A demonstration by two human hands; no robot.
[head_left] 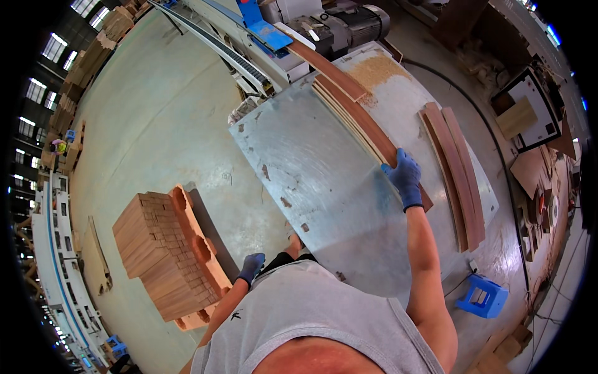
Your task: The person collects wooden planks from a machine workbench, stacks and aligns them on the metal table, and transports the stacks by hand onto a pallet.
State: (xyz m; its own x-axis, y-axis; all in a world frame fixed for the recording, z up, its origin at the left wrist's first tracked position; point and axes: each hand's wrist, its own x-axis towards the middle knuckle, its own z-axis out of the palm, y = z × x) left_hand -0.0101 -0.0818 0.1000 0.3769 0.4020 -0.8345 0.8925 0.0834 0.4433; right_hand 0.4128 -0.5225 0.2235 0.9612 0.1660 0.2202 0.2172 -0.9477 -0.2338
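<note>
A stack of long reddish-brown wooden boards (362,117) with pale edges lies on a metal-topped table (283,146). My right hand (406,177), in a blue glove, grips the near part of this stack, with its thumb at the left edge and its fingers over the top. Part of the boards is hidden under the hand. Another board (330,71) reaches from the machine's blue part onto the far end of the stack. Low by my left side hangs my left hand (251,267), also blue-gloved, its fingers curled and nothing visible in them.
More long boards (453,174) lie at the table's right. Sawdust (379,71) covers its far corner, near a motor (355,28). Left of me, short wooden pieces (165,249) are piled on an orange-brown pallet (202,252). A blue stool (483,296) stands at the lower right.
</note>
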